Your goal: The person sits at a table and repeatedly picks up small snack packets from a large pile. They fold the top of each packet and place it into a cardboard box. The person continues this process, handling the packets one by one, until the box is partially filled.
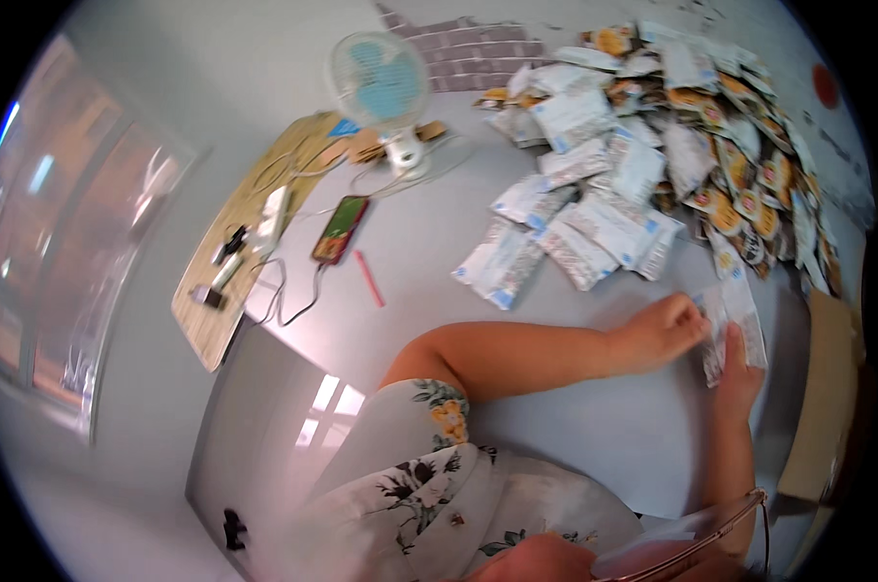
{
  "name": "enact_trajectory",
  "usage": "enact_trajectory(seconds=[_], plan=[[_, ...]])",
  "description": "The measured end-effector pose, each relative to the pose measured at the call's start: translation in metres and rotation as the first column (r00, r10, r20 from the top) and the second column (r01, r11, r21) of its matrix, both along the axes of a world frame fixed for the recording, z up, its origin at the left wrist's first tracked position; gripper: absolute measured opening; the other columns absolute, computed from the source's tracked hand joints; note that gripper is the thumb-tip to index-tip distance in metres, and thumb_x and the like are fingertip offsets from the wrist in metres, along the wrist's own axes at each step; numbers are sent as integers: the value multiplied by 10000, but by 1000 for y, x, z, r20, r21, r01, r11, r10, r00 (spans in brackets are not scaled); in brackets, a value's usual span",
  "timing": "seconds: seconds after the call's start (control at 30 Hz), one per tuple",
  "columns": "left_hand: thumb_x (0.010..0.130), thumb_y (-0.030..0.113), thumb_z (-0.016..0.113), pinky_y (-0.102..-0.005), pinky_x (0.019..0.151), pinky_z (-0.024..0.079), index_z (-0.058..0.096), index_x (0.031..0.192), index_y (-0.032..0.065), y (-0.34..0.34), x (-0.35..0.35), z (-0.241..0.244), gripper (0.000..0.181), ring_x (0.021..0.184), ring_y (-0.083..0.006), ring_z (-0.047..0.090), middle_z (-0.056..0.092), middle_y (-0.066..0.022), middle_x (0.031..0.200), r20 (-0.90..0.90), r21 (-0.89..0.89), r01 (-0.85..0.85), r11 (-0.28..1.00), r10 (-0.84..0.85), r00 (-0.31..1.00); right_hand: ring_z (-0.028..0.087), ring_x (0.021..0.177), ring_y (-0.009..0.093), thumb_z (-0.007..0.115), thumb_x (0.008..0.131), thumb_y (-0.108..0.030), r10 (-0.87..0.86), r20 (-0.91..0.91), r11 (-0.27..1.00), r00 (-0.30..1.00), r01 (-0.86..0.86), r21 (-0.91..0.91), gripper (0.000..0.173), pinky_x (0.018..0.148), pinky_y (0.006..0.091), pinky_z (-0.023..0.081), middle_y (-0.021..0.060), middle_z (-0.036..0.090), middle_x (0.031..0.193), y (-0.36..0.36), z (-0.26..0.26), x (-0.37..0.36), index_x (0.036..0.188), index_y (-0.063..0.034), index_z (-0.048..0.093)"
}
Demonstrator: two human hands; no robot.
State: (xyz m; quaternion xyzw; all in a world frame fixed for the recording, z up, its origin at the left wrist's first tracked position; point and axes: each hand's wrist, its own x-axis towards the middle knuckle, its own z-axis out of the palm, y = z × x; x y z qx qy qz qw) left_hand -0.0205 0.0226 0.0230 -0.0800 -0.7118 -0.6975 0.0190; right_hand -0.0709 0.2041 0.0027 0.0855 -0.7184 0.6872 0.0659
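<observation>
At the right of the head view my right hand (740, 375) holds a white packet (746, 309) with blue marks, its thumb lying over the packet's face. My left hand (660, 331) reaches across from the left, fingers curled at the packet's left edge; whether they pinch it cannot be told. Beyond both hands lies a loose group of white packets (606, 225), print side or plain side up. Behind and to the right, a large heap of orange, brown and white packets (737, 167) leans towards the wall.
A white fan with blue blades (384, 84) stands at the back. Left of the packets lie a phone (340, 229) on a cable and a pink stick-like thing (369, 278). A white power strip (271, 218) is on the wooden board (213, 298). Cardboard (820, 400) stands at the right edge.
</observation>
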Motion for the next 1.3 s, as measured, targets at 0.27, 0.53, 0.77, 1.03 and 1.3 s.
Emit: enact_trajectory(seconds=[0.27, 0.53, 0.77, 1.03, 1.3], plan=[[924, 412, 566, -264, 646, 462, 471, 1005, 28, 3, 27, 9, 403, 758, -109, 527, 575, -69, 885, 87, 205, -25, 978, 8, 996, 579, 839, 262, 604, 844, -62, 311, -322, 867, 894, -128, 482, 338, 766, 347, 465, 144, 594, 973, -16, 25, 34, 1162, 33, 538], [885, 349, 636, -300, 727, 520, 507, 1083, 26, -25, 18, 3, 400, 866, -145, 603, 608, -71, 972, 98, 666, 103, 738, -224, 970, 533, 975, 283, 663, 802, -233, 610, -388, 689, 691, -220, 691, 590, 865, 389, 434, 158, 543, 1089, -25, 39, 48, 1298, 10, 454], [933, 481, 491, -286, 785, 507, 514, 1173, 15, -12, 38, 22, 525, 931, -172, 606, 629, -124, 1040, 228, 318, 118, 941, -196, 954, 542, 1001, 171, 500, 968, -288, 412, 237, 906, 880, -367, -212, 424, 876, 315, 440, 107, 551, 1165, -9, 11, 20, 1238, 39, 491], [867, 393, 621, -351, 836, 501, 530, 1166, 45, -8, 50, 45, 468, 921, -230, 621, 634, -131, 1021, 312, 122, 216, 969, -244, 918, 562, 879, 126, 508, 968, -306, 351, 196, 930, 916, -317, -186, 342, 774, 277, 465, 59, 596, 1009, -1, 9, 22, 1108, 3, 552], [886, 276, 609, -325, 876, 479, 598, 1132, 65, 9, 30, -2, 324, 984, -188, 624, 659, -89, 1052, 111, 22, 204, 979, -206, 972, 517, 787, 95, 538, 948, -290, 266, 170, 964, 949, -259, -63, 247, 697, 262, 447, 25, 562, 873, -14, 24, 30, 963, -43, 544]])
